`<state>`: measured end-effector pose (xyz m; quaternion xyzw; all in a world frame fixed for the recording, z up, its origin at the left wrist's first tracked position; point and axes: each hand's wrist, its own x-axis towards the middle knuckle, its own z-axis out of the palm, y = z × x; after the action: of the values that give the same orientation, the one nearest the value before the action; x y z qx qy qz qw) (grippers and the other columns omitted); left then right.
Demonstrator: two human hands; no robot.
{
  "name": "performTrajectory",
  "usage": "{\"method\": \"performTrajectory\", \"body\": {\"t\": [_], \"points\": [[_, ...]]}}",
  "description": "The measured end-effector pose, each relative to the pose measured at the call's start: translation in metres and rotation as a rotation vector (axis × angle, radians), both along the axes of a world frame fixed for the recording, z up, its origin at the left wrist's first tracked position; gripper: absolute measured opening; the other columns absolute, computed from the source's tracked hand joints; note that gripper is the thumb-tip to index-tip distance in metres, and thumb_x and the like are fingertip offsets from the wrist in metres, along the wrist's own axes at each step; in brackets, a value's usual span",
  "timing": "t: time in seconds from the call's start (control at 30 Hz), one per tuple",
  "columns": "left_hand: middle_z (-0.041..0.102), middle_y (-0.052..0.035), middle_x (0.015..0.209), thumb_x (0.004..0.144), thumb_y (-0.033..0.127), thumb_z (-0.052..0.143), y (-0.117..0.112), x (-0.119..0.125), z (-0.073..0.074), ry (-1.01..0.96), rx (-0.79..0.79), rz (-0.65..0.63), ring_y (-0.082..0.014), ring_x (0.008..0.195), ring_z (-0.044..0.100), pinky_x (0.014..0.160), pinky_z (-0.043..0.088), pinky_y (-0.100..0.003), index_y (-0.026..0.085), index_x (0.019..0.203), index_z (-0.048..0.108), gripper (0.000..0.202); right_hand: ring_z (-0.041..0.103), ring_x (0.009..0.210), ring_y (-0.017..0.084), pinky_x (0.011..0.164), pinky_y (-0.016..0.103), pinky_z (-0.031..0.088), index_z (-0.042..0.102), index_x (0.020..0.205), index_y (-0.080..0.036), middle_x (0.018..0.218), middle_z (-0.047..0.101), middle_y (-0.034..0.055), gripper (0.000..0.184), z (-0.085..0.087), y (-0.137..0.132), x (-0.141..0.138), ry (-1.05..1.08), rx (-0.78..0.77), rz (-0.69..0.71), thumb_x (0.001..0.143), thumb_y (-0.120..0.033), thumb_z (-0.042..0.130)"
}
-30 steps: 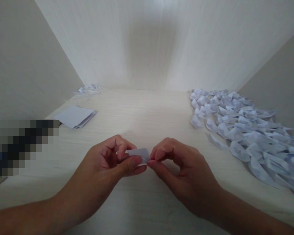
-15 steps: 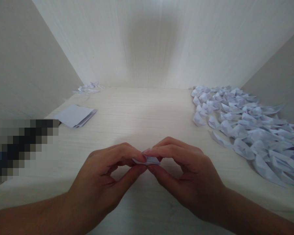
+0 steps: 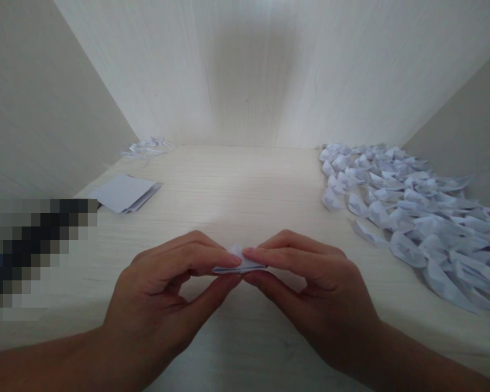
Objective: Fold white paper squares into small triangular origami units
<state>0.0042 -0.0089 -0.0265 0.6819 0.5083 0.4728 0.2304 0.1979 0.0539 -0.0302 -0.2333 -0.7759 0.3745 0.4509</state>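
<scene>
A small piece of folded white paper (image 3: pixel 251 264) is pinched between both my hands, low over the middle of the table. My left hand (image 3: pixel 167 294) grips its left part, index finger on top and thumb underneath. On the other side, my right hand (image 3: pixel 322 294) holds it the same way, with the two thumb tips almost meeting below. The paper lies nearly flat, with a low peak at its back and a folded edge facing me. My fingers cover part of its surface.
Many folded paper boats (image 3: pixel 412 212) spread over the right side of the table (image 3: pixel 245 185). At the left lies a stack of white paper sheets (image 3: pixel 124 192); behind it are thin paper scraps (image 3: pixel 149 146). A pixelated dark object covers the left edge. Pale panels enclose the back and sides.
My left hand has shifted slightly left and its fingers have slid outward. More of the folded paper now shows, its front edge lying flatter and wider.
</scene>
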Motion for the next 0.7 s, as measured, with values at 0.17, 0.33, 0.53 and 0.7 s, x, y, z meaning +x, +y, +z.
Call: {"method": "performTrajectory", "body": {"t": [0.17,0.33,0.53,0.7], "points": [[0.075,0.0028,0.095,0.085,0.013,0.073,-0.0001,0.0007,0.0026,0.022,-0.051,0.028,-0.0130,0.083,0.070,0.070,0.059,-0.023,0.036,0.105,0.075,0.031,0.072,0.074,0.012,0.066,0.022,0.059,0.080,0.102,-0.031,0.085,0.078,-0.0004,0.030,0.0034,-0.0021,-0.0012,0.022,-0.090,-0.024,0.082,-0.008,0.077],[0.078,0.0014,0.096,0.083,0.015,0.076,-0.0021,0.0016,0.0045,-0.059,-0.095,0.057,-0.0163,0.083,0.072,0.072,0.062,-0.027,0.035,0.098,0.078,0.025,0.072,0.075,0.014,0.068,0.025,0.060,0.081,0.095,-0.031,0.085,0.077,-0.0001,0.027,0.0055,-0.0050,-0.0038,0.076,-0.250,0.012,0.082,-0.008,0.077],[0.076,0.0009,0.083,0.081,0.013,0.078,-0.0008,0.0023,0.0053,-0.167,-0.145,0.047,-0.0143,0.074,0.071,0.065,0.060,-0.022,0.030,0.089,0.079,0.019,0.071,0.076,0.013,0.068,0.025,0.059,0.081,0.094,-0.031,0.085,0.076,-0.0007,0.025,0.0048,-0.0072,-0.0050,0.090,-0.307,0.036,0.083,-0.009,0.075],[0.075,-0.0019,0.095,0.081,0.017,0.077,0.0037,0.0031,0.0071,-0.094,-0.148,0.064,-0.0151,0.078,0.071,0.061,0.059,-0.020,0.030,0.096,0.080,0.020,0.071,0.076,0.014,0.068,0.025,0.058,0.079,0.094,-0.032,0.086,0.075,-0.0014,0.022,0.0044,-0.0074,-0.0046,0.001,-0.214,-0.037,0.085,-0.012,0.075]]}}
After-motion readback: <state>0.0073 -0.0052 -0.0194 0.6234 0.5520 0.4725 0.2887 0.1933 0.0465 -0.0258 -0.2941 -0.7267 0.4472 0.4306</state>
